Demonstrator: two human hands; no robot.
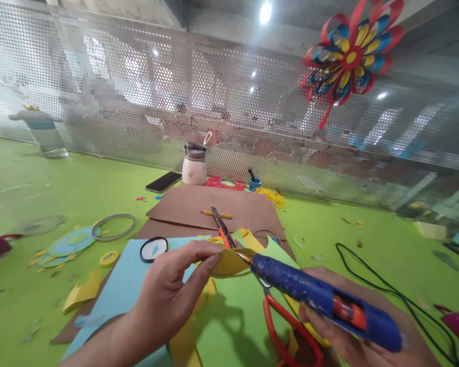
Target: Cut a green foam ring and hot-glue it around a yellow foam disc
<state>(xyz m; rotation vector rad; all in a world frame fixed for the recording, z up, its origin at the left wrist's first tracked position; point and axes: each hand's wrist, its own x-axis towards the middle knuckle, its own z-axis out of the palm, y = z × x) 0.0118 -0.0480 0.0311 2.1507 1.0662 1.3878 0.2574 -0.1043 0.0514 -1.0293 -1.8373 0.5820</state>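
Observation:
My left hand pinches a curved yellow paper piece between thumb and fingers, held above the green table. My right hand grips a blue hot glue gun with an orange trigger; its nozzle tip touches the yellow paper's edge. Under the hands lie red-handled scissors, a light blue sheet and yellow paper strips.
Brown cardboard with a pencil and an orange utility knife lies ahead. A white jar, a phone, tape rings and paper scraps are scattered about. A black cord runs at right. A paper flower hangs on the perforated wall.

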